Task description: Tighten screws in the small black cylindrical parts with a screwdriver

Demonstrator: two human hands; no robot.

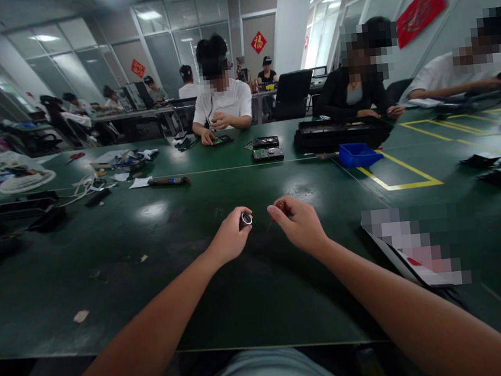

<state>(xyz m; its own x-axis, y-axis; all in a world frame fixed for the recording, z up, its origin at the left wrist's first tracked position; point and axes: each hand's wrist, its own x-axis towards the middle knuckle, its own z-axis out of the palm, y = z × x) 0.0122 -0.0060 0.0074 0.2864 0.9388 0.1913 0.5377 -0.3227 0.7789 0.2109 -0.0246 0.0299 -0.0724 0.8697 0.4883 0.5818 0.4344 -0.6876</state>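
My left hand (229,236) is closed around a small dark cylinder (247,219) with a bright ring at its end, which faces right and up. A short gap separates it from my right hand (301,224), whose thumb and fingers pinch a small brown piece (280,205). From that piece a thin wire or shaft seems to point down and left; it is too fine to make out. Both hands are held above the green table (260,304), near its middle.
A tablet-like panel (404,262) lies by my right forearm. Farther off are a blue bin (358,154), a long black housing (342,135), hard drives (267,153) and a screwdriver-like tool (168,181). Cables and black parts (49,220) clutter the left. Several people sit across the table.
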